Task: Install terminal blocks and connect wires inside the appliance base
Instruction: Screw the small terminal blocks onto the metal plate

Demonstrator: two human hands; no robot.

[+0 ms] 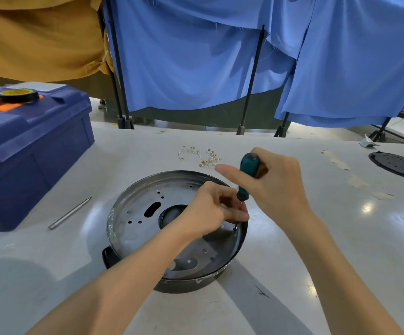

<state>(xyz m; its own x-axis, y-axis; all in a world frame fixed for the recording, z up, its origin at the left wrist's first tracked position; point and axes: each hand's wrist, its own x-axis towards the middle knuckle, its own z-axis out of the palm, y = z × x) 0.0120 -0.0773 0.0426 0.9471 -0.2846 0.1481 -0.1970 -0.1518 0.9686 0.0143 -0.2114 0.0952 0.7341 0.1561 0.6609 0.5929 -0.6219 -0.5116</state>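
A dark blue plastic toolbox (34, 151) with a roll of black tape (17, 95) on its lid stands at the left of the white worktable (341, 238). Near it lies a slim silver metal rod (70, 213). At centre sits the round grey metal appliance base (135, 213), its punched plate facing up. The left hand (210, 209) reaches over the plate, its fingers pinched round the thin shaft of a teal-and-black-handled screwdriver (249, 165), whose tip meets the plate close to the right rim. Beyond the base lie loose white wires with brass terminals (203, 157). The right hand (278, 180) grips the handle, thumb extended. A black perforated round cover (399, 165) rests at far right.
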